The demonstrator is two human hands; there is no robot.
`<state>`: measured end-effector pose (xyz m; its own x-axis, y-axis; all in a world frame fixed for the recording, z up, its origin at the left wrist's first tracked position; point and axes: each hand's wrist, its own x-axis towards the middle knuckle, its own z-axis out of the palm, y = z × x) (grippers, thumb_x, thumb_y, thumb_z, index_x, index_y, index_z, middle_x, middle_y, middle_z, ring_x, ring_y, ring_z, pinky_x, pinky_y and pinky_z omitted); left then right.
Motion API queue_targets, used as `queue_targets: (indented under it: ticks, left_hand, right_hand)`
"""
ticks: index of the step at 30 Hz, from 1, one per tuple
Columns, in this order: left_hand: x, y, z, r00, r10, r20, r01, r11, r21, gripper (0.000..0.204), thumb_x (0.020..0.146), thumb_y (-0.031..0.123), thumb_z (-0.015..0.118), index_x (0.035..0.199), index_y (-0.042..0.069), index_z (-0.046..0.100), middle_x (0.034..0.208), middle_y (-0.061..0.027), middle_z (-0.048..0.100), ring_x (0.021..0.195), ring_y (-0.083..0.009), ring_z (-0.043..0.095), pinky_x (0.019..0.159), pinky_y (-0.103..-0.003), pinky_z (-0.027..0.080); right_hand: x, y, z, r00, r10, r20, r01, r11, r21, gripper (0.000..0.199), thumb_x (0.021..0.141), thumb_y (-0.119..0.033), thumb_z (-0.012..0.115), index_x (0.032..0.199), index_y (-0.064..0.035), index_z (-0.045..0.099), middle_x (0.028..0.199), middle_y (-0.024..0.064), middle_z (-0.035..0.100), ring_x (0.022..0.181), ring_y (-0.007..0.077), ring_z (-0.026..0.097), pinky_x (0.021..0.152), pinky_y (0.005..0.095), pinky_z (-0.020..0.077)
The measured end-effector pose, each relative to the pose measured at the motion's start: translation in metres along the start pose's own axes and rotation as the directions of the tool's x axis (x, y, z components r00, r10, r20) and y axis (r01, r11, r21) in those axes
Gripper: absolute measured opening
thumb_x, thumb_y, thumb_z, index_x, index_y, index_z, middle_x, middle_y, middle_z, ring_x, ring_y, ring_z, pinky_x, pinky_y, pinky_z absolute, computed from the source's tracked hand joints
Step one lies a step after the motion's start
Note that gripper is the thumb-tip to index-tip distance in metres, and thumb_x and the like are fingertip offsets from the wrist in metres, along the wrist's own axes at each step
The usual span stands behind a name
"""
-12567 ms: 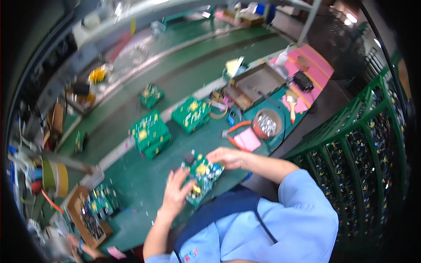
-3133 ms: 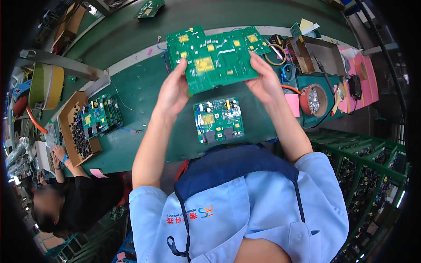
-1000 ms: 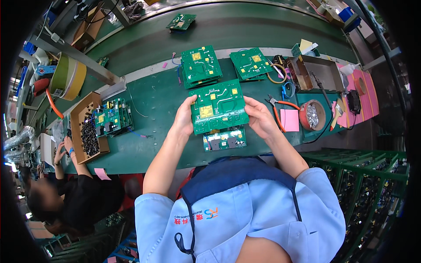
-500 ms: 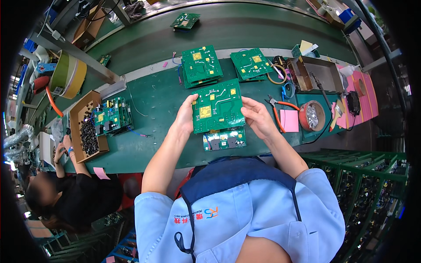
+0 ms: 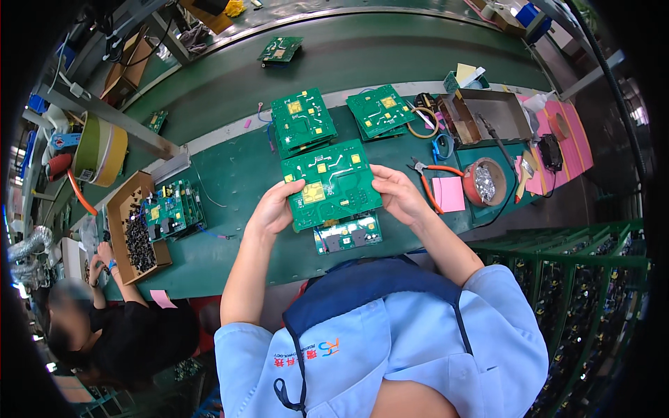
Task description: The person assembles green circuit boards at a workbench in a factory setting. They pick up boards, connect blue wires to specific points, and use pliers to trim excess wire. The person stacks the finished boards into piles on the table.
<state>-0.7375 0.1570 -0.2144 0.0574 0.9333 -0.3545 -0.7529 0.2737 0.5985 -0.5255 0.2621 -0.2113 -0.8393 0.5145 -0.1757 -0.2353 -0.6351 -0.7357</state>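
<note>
Between my two hands is a green circuit board (image 5: 341,182) with yellow patches and white solder lines facing up. My left hand (image 5: 277,207) grips its left edge, thumb on top. My right hand (image 5: 401,194) pinches the right edge, fingers partly hidden beneath. Partly covered by that board, another circuit board (image 5: 348,235) lies on the bench near my apron, its dark components up. Just beyond are a left stack of circuit boards (image 5: 303,122) and a right stack of circuit boards (image 5: 380,111).
To the right lie orange-handled cutters (image 5: 435,182), a pink notepad (image 5: 448,194), a round tub of silvery bits (image 5: 481,182) and a metal tray (image 5: 498,115). A cardboard box of black parts (image 5: 139,233) and more boards (image 5: 174,209) stand left, where a co-worker's hands (image 5: 101,261) reach in.
The held board has turned slightly anticlockwise, and my left thumb has moved further onto its face. Both hands still hold it. The whole view has shifted a little.
</note>
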Motion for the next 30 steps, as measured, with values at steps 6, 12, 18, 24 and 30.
queue_targets:
  ticks: [6,12,18,24,30]
  left_hand:
    - [-0.006,0.005,-0.002,0.997,-0.047,0.063,0.037,0.987,0.155,0.035,0.078,0.015,0.05,0.109,0.0,0.041,0.105,-0.0111,0.05,0.093,-0.0191,0.051,0.081,-0.033,0.041]
    - [-0.025,-0.006,0.024,0.932,0.255,0.257,-0.332,0.32,0.888,0.029,0.073,0.002,0.049,0.101,0.005,0.051,0.104,-0.0077,0.05,0.095,-0.0185,0.047,0.081,-0.031,0.038]
    - [-0.03,-0.045,0.005,0.694,0.13,0.708,-0.452,-0.687,0.569,0.035,0.068,0.01,0.046,0.102,0.015,0.051,0.111,-0.0098,0.044,0.104,-0.0251,0.041,0.086,-0.039,0.034]
    - [-0.032,-0.059,-0.013,0.765,0.095,0.637,-0.423,-0.671,0.609,0.04,0.066,0.007,0.049,0.103,0.021,0.052,0.116,-0.0126,0.038,0.103,-0.027,0.042,0.086,-0.042,0.033]
    - [-0.024,-0.012,-0.027,0.698,0.337,0.631,-0.332,-0.629,0.703,0.037,0.061,0.0,0.051,0.096,0.011,0.054,0.114,-0.0144,0.04,0.099,-0.0284,0.042,0.08,-0.045,0.035]
  right_hand:
    - [0.0,0.004,-0.003,0.998,-0.017,-0.062,0.006,0.986,-0.167,0.034,0.078,-0.01,0.048,0.11,0.0017,0.042,0.098,0.0062,0.053,0.086,0.0112,0.051,0.075,0.0246,0.0408]
    - [-0.01,-0.001,-0.016,0.833,-0.461,0.307,0.411,0.144,-0.9,0.011,0.065,0.001,0.053,0.074,-0.0029,0.052,0.077,0.0076,0.054,0.076,0.0182,0.054,0.066,0.0283,0.042]
    - [-0.017,0.018,-0.037,0.62,-0.292,0.728,0.59,-0.438,-0.678,0.013,0.058,-0.007,0.055,0.07,-0.0047,0.05,0.08,0.0073,0.053,0.076,0.0224,0.052,0.067,0.0348,0.0426]
    - [-0.02,0.035,-0.044,0.657,-0.199,0.727,0.567,-0.505,-0.651,0.012,0.061,-0.01,0.052,0.072,-0.0056,0.05,0.086,0.0076,0.051,0.083,0.0209,0.05,0.073,0.0329,0.0403]
    - [-0.021,0.032,-0.053,0.723,-0.327,0.609,0.471,-0.413,-0.78,0.019,0.062,-0.005,0.052,0.081,-0.0055,0.052,0.093,0.0094,0.05,0.088,0.0239,0.049,0.077,0.035,0.0382]
